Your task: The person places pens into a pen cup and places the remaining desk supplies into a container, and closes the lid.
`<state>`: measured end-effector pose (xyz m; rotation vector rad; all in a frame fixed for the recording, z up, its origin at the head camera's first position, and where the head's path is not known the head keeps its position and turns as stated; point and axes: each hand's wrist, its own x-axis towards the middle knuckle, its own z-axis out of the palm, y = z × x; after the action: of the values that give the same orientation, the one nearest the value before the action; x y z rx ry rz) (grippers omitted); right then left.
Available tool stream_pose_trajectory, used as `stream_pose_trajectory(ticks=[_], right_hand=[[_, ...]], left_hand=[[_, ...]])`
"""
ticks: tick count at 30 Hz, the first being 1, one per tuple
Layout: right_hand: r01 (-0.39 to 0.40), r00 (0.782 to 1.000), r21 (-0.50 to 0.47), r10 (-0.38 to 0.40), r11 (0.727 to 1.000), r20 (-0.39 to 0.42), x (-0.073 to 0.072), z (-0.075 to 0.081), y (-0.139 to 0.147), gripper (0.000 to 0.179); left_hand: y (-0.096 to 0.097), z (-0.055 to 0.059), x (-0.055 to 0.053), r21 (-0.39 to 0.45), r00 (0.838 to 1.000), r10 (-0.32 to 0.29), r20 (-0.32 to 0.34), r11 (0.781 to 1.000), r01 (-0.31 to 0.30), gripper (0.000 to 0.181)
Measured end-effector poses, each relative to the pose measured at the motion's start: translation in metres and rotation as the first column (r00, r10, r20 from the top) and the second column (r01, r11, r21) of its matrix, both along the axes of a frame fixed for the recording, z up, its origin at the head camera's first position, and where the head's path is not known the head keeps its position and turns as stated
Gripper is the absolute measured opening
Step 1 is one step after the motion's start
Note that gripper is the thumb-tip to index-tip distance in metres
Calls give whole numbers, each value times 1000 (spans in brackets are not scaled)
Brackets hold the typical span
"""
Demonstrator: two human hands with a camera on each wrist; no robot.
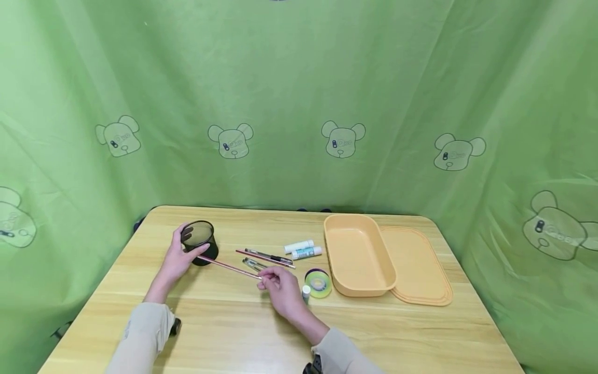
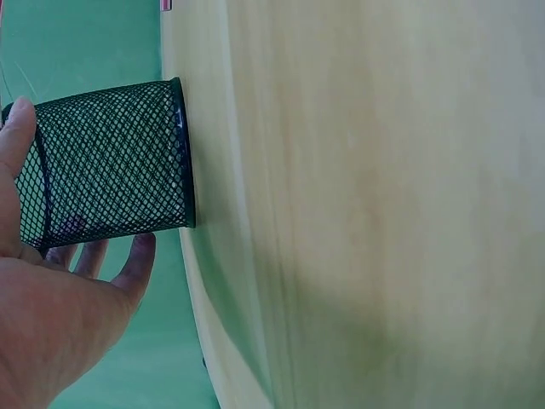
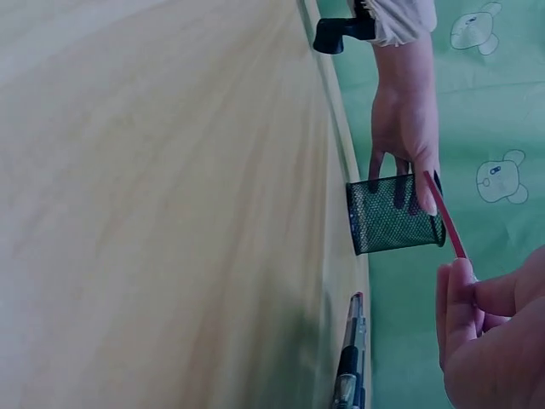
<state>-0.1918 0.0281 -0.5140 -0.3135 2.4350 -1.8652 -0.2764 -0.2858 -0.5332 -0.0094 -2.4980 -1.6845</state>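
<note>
On the left of the table in the head view, my left hand grips a black mesh pen holder, which stands upright. In the left wrist view, the thumb lies near the rim of the pen holder and the fingers curve round its side. My right hand pinches a slim red pencil near its pale end. The pencil slants toward the holder, its far tip overlapping the left thumb in the right wrist view. Behind the right hand lie a black pen, another dark red pencil and clear-barrelled pens.
Two white glue sticks lie beyond the pens. Close to the right hand are a white-capped glue stick and a yellow-green tape roll. An orange plastic box partly overlaps its flat lid on the right.
</note>
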Motion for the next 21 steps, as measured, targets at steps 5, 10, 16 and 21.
stream_pose_trajectory(ticks=[5,10,16,21], right_hand=[[29,1000,-71,-28,997,12,-1,5,-1,17],[62,998,-127,-59,990,28,-3,10,-1,19],[85,996,-159,-84,984,10,-6,18,0,18],[100,995,-161,-101,982,2,-10,26,2,18]], left_hand=[[2,2,1,-5,1000,-11,-5,1000,11,100],[2,4,3,-14,1000,-22,1,1000,22,100],[4,3,4,-39,999,-38,3,998,39,103],[4,0,6,-49,998,-47,-36,998,45,96]])
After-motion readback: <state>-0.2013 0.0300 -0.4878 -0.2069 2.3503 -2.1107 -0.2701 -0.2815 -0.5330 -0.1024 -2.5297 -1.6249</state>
